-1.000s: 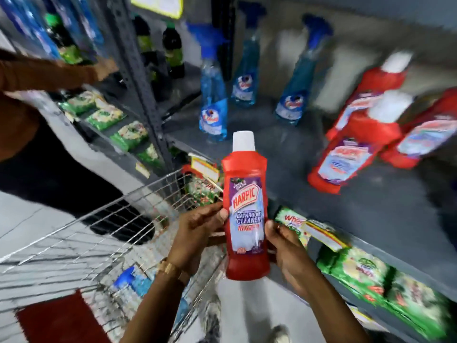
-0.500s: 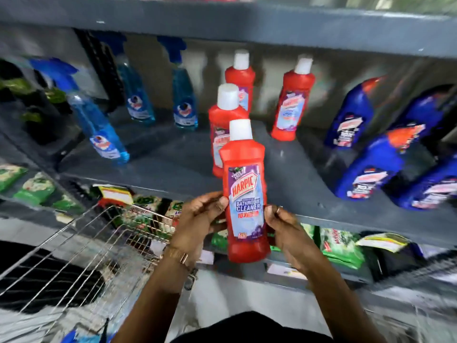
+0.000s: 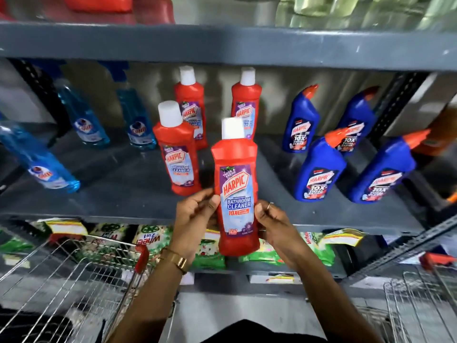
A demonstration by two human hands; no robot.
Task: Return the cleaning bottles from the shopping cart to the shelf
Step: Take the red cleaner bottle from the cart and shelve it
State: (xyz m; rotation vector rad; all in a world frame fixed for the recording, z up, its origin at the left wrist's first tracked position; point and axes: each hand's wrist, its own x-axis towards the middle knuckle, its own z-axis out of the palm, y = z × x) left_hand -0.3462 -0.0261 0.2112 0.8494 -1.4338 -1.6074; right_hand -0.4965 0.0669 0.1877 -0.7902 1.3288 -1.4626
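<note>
Red Harpic bottle (image 3: 235,189) now higher, nearer shelf (image 3: 123,184), between both hands.

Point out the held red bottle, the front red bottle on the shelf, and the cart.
held red bottle (image 3: 236,194): head view, on its label.
front red bottle (image 3: 176,162): head view, on its label.
cart (image 3: 74,276): head view, on its wire wall.

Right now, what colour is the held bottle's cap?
White, on the red bottle; clearest in the head view.
</note>
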